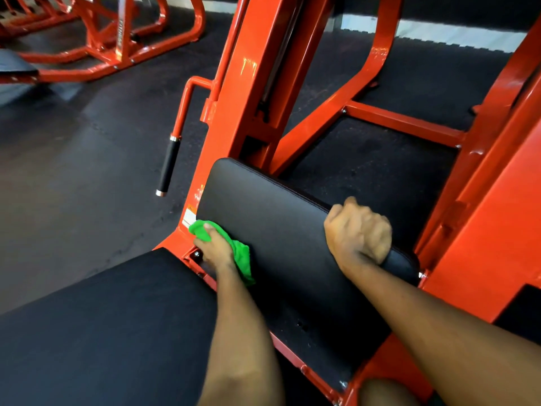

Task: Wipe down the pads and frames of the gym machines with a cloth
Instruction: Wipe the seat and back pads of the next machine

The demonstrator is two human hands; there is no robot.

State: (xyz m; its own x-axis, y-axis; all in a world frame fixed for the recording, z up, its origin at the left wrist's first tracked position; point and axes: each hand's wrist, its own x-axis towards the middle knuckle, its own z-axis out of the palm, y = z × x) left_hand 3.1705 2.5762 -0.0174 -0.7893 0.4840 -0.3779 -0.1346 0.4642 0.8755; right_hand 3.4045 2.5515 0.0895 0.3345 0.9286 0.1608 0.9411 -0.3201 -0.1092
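A black back pad [275,218] slopes across the middle of an orange machine frame [251,92]. My left hand [215,250] grips a bright green cloth [241,254] and presses it against the pad's lower left edge, where the pad meets the frame. My right hand [358,232] curls over the pad's right upper edge and holds it. A second black pad, the seat [111,326], lies below and to the left of my left arm.
A black-gripped handle [168,165] hangs from an orange bar left of the frame. Orange crossbars [404,124] run behind the pad. Another orange machine [111,39] stands at the top left on dark rubber flooring [73,159].
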